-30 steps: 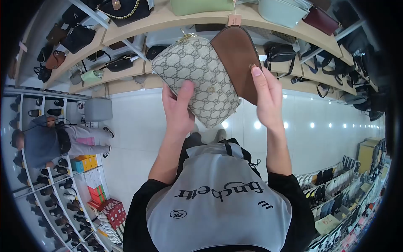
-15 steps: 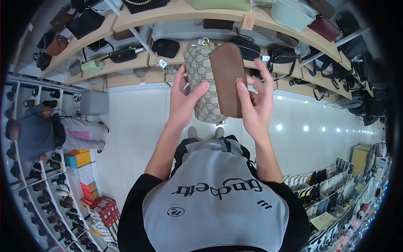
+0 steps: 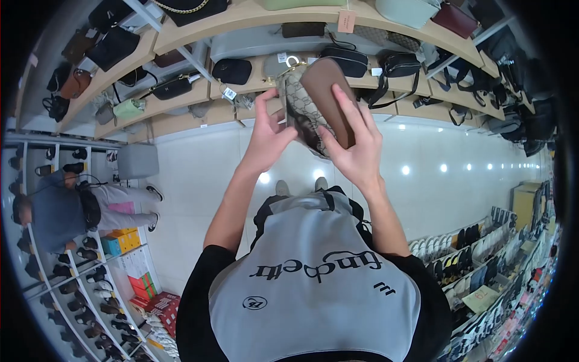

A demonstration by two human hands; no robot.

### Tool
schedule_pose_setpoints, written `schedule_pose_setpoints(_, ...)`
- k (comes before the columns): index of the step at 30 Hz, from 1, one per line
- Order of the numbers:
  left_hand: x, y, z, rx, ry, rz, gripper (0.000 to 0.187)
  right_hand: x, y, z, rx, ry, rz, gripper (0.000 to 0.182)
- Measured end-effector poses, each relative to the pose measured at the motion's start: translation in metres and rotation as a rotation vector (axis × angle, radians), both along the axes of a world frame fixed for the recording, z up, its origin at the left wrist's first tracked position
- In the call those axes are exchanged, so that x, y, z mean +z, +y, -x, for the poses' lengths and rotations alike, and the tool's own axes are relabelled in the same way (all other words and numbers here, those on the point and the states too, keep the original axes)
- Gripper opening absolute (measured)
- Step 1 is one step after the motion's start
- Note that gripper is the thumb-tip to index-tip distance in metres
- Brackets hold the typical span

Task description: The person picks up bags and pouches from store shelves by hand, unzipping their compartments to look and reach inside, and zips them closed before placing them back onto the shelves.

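Observation:
A handbag (image 3: 306,104) with a beige patterned body and a smooth brown flap (image 3: 325,81) is held up in front of me. Its mouth gapes, showing a dark interior that I cannot make out. My left hand (image 3: 265,136) grips the left edge, thumb at the opening and fingers partly hidden behind the bag. On the other side, my right hand (image 3: 357,148) presses its fingers over the brown flap, with the thumb at the patterned edge of the opening. A gold-coloured metal ring (image 3: 292,61) shows at the bag's top end.
Curved wooden shelves (image 3: 259,24) with several bags stand ahead. A person (image 3: 57,208) is by the shoe racks (image 3: 90,265) on the left, near a grey box stool (image 3: 137,160). Rows of footwear (image 3: 464,247) fill the lower right. White tiled floor (image 3: 199,181) lies below.
The bag has tilted and its mouth has been pulled open. My right hand has moved from the flap's right edge to across the flap. My left hand has shifted to the left rim.

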State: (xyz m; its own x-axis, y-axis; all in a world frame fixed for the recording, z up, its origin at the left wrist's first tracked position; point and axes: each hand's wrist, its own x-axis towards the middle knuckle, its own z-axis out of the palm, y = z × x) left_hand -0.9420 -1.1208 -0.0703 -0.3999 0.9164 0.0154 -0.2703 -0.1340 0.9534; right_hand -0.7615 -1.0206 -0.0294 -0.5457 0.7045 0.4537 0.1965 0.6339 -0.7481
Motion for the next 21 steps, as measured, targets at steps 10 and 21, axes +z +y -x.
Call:
schedule_pose_setpoints(10, -0.002, -0.003, 0.003, -0.116, -0.196, 0.077, 0.086, 0.003, 0.001, -0.012, -0.04, 0.039, -0.019, 0.079)
schedule_pose_setpoints(21, -0.088, -0.02, -0.025, 0.015, -0.496, 0.055, 0.075, -0.014, -0.054, -0.02, 0.276, 0.214, -0.019, 0.105)
